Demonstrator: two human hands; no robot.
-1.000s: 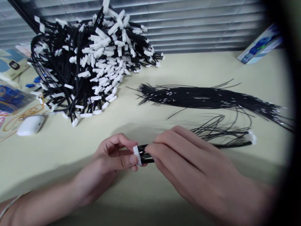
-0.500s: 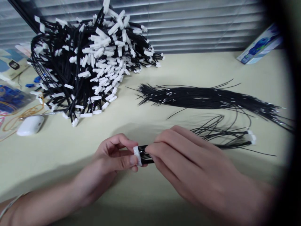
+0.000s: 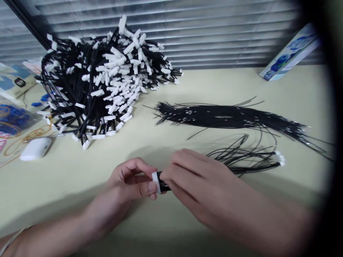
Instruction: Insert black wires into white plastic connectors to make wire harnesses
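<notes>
My left hand [image 3: 134, 182] pinches a white connector [image 3: 155, 182] between thumb and fingers, low over the table. Black wires [image 3: 164, 185] run out of the connector's right side, side by side. Close by, my right hand [image 3: 198, 182] is closed around these wires, its fingertips almost at the connector; its palm hides much of the bundle. Past that hand the wires spread in loose loops, and a second white connector [image 3: 280, 158] lies at their far right end.
A large heap of black cables with white connectors [image 3: 118, 78] stands at the back left. Behind my hands lies a long bundle of loose black wires [image 3: 230, 116]. A white case [image 3: 35, 149], a bag of blue parts [image 3: 14, 119] and a blue-white box [image 3: 291, 53] sit around.
My right hand has slid left along the wires, closer to the connector. The left hand keeps its pinch. The camera view has shifted slightly.
</notes>
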